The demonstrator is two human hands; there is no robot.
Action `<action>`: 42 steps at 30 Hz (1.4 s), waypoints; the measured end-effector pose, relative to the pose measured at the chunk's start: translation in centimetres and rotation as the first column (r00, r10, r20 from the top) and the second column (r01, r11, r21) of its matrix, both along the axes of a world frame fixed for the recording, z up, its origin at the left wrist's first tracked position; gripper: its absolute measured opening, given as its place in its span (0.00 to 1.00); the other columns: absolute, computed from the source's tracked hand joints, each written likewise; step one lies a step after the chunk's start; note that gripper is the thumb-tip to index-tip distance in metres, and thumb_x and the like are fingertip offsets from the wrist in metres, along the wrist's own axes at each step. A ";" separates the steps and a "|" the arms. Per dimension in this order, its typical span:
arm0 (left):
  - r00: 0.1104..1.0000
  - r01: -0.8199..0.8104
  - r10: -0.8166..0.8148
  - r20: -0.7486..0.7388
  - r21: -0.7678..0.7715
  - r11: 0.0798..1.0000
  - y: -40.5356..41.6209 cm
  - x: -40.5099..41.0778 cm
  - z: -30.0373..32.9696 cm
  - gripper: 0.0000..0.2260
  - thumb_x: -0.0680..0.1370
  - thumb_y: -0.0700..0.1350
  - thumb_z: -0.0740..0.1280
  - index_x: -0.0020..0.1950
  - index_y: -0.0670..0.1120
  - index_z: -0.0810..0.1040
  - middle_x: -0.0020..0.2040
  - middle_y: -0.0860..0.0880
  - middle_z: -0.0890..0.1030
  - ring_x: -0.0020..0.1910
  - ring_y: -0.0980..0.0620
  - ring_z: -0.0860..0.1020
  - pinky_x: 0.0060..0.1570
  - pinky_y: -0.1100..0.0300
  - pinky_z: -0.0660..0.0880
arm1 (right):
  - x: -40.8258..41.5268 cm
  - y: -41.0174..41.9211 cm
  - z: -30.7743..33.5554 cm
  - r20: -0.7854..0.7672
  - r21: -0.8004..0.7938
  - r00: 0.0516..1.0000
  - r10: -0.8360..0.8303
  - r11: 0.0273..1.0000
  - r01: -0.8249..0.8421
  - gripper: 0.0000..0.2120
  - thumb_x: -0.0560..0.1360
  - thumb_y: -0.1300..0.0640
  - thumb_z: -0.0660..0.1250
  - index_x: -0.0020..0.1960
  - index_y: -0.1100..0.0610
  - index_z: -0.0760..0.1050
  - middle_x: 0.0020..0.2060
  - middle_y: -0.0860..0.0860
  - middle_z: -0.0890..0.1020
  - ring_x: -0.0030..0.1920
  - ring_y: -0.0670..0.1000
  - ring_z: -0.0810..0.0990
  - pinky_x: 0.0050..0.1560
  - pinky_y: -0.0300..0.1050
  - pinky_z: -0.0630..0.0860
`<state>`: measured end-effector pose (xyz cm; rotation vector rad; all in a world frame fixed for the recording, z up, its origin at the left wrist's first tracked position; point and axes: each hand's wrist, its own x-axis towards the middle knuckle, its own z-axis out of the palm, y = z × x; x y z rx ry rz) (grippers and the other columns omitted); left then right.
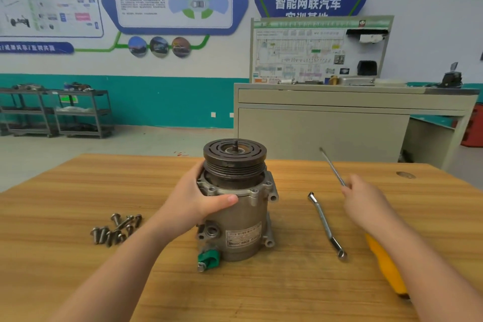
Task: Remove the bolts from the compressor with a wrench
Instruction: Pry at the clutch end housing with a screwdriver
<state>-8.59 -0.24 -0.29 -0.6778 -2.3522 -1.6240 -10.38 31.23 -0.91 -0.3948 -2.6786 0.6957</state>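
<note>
we are standing at a light wooden worktable (78, 191), looking down at a grey cast-metal compressor with a dark grooved pulley on top (236, 204), which is sitting upright near the middle of the table. our left hand (198, 198) is wrapping around the compressor's upper flange, thumb across the front, fingers curling round the far side just under the pulley, so it is grasping the housing and steadying it.

our right hand (366, 204) is holding a long screwdriver with a yellow handle and thin steel shaft (333, 167); the shaft is pointing up and away, well apart from the compressor, and the handle is running back under the wrist. the fingers are curling round it, though we cannot see exactly how.

a slim silver double-ended wrench (326, 225) is lying flat on the table between the compressor and the right hand, touched by neither hand.

a small pile of loose steel flanged bolts (115, 229) is lying to the left of the compressor, near the left forearm. we are judging that much of the removal is already done. around the flange we are seeing several bolt positions, but we cannot tell whether they are holding bolt heads or are empty holes. a green plastic plug (208, 257) is sitting at the base.

what is left, as we are judging it: checking the flange for remaining bolts, and taking up the wrench for any that are there.
</note>
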 end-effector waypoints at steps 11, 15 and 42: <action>0.963 -0.260 0.234 -0.130 -0.241 0.935 1.3 1.5 -0.7 0.52 0.58 0.72 0.73 0.76 0.53 0.61 0.71 0.55 0.71 0.71 0.51 0.67 0.68 0.40 0.67 | 10.7 -4.2 3.0 -0.180 0.336 0.792 0.583 0.793 -0.507 0.04 0.80 0.48 0.58 0.50 0.43 0.71 0.37 0.39 0.76 0.38 0.46 0.74 0.37 0.46 0.74; 0.970 -0.240 0.221 -0.097 -0.274 0.931 0.9 2.1 -0.5 0.56 0.57 0.74 0.71 0.78 0.54 0.55 0.75 0.54 0.64 0.74 0.51 0.60 0.72 0.40 0.61 | 10.8 -3.8 4.3 -0.075 0.516 0.839 0.539 0.741 -0.430 0.08 0.82 0.44 0.52 0.49 0.46 0.65 0.36 0.41 0.73 0.40 0.46 0.74 0.38 0.44 0.73; 0.962 -0.271 0.268 -0.048 -0.267 0.925 1.2 2.8 -0.7 0.56 0.61 0.72 0.67 0.80 0.50 0.45 0.79 0.53 0.54 0.77 0.53 0.52 0.73 0.38 0.56 | 11.2 -6.2 6.7 0.114 0.698 0.888 0.446 0.600 -0.391 0.16 0.82 0.45 0.50 0.36 0.45 0.59 0.31 0.44 0.70 0.35 0.49 0.71 0.31 0.42 0.64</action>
